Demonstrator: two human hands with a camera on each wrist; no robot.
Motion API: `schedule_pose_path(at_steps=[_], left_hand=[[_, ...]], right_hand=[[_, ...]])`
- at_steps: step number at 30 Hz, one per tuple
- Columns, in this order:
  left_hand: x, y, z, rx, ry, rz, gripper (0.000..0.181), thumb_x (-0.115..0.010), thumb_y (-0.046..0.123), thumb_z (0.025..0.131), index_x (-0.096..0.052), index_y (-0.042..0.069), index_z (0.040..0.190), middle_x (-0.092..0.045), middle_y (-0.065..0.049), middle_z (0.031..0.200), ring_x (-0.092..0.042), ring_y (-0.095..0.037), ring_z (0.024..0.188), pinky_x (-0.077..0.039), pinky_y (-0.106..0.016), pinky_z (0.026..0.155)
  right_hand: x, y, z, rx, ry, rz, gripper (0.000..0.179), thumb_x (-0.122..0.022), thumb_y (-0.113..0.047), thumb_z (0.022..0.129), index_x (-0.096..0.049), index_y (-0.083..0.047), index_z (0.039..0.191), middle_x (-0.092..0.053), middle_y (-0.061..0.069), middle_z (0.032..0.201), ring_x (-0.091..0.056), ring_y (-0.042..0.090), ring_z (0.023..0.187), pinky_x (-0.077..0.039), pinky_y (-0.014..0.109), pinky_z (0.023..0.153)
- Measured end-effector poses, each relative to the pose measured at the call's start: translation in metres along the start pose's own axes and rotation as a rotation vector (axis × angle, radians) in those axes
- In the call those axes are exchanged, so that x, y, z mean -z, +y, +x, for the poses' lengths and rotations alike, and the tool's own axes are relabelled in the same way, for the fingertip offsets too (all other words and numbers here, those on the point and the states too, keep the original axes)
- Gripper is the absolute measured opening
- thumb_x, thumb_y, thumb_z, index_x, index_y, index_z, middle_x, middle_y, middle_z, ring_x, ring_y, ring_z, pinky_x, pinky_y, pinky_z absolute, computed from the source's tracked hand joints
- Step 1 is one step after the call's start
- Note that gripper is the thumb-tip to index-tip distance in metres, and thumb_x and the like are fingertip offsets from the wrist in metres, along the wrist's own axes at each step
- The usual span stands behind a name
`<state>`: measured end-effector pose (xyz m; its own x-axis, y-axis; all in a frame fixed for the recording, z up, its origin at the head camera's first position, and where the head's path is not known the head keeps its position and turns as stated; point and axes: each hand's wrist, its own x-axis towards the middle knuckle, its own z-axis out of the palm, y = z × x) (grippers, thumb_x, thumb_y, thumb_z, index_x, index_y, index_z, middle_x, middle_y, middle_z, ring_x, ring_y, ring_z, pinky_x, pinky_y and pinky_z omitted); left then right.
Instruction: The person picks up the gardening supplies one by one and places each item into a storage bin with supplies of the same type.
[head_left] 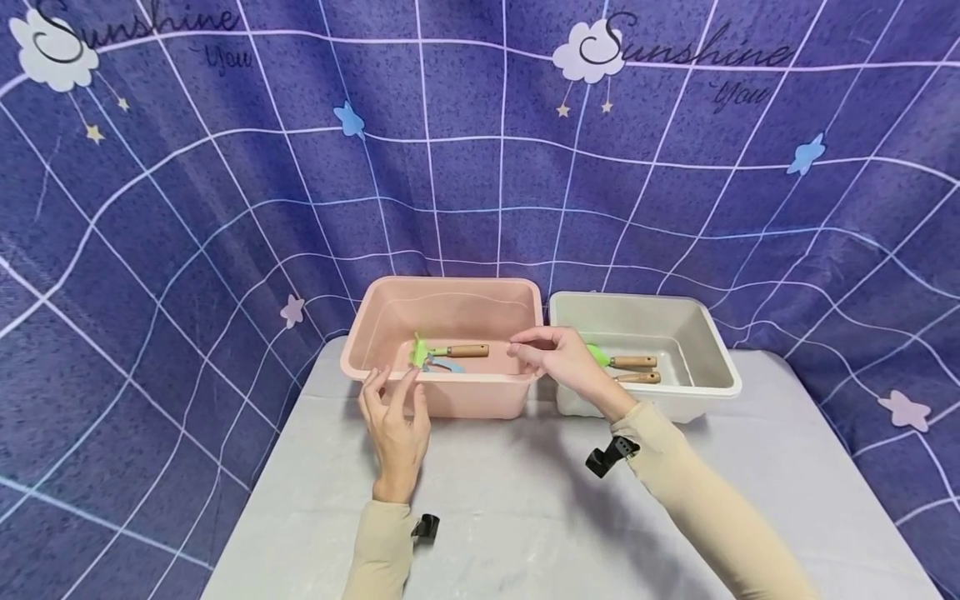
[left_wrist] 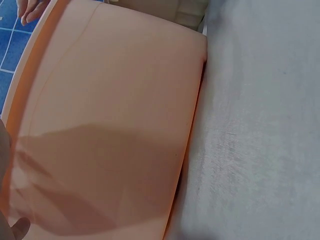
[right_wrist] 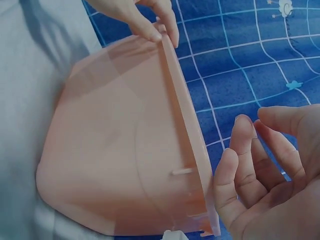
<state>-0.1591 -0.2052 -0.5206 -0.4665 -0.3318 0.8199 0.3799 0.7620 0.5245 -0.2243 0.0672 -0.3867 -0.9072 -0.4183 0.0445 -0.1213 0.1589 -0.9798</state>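
Observation:
At the front rim of the pink bin (head_left: 459, 402) is my left hand (head_left: 396, 429), its fingers spread over the rim and the thumb by the outer wall. Above the bin's right end hovers my right hand (head_left: 558, 358); in the right wrist view its loosely bent fingers (right_wrist: 245, 165) have nothing between them. Inside the pink bin lie a small green hand rake (head_left: 420, 350) with a wooden handle (head_left: 468, 351) and a light blue curved item (head_left: 447, 365), partly hidden by the front wall.
Right of the pink bin stands an off-white bin (head_left: 716, 371) with a green-headed tool (head_left: 597, 354) and another wooden handle (head_left: 639, 377) in it. My right forearm crosses in front of it. A patterned blue curtain (head_left: 465, 167) hangs behind the grey tabletop (head_left: 495, 517).

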Motion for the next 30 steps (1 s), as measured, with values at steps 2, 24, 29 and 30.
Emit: schedule_pose_path(at_steps=[2,24,29,30], left_hand=[[0.0,0.0,0.0,0.0,0.001,-0.002,0.027,-0.075,0.013,0.097,-0.08,0.016,0.124,-0.057,-0.028,0.141,-0.045,-0.051,0.141,-0.044,-0.046,0.117],[-0.002,0.0,0.0,-0.012,0.012,-0.011,0.028,-0.076,0.012,0.096,-0.08,0.016,0.124,-0.057,-0.03,0.139,-0.046,-0.051,0.14,-0.043,-0.043,0.117],[-0.002,0.0,-0.001,-0.004,0.006,-0.005,0.028,-0.075,0.013,0.097,-0.08,0.017,0.125,-0.056,-0.029,0.14,-0.045,-0.05,0.142,-0.043,-0.044,0.117],[-0.002,0.0,-0.001,-0.002,0.004,-0.003,0.028,-0.075,0.013,0.097,-0.08,0.017,0.125,-0.056,-0.029,0.14,-0.045,-0.049,0.143,-0.044,-0.046,0.116]], right_hand=[[0.001,0.0,-0.001,0.0,0.003,-0.003,0.03,-0.075,-0.018,0.1,-0.075,0.001,0.123,-0.082,0.012,0.111,-0.073,0.015,0.075,-0.067,0.032,0.072],[0.011,0.011,-0.024,0.022,0.061,0.011,0.032,-0.074,-0.014,0.099,-0.073,0.006,0.124,-0.08,0.01,0.091,-0.07,0.011,0.07,-0.062,0.027,0.065],[0.013,0.015,-0.031,0.006,0.057,0.054,0.033,-0.073,-0.014,0.1,-0.072,0.008,0.125,-0.082,0.013,0.097,-0.069,0.01,0.07,-0.061,0.025,0.065],[0.014,0.016,-0.033,0.004,0.06,0.062,0.032,-0.072,-0.013,0.1,-0.072,0.008,0.124,-0.082,0.012,0.098,-0.069,0.01,0.069,-0.061,0.024,0.065]])
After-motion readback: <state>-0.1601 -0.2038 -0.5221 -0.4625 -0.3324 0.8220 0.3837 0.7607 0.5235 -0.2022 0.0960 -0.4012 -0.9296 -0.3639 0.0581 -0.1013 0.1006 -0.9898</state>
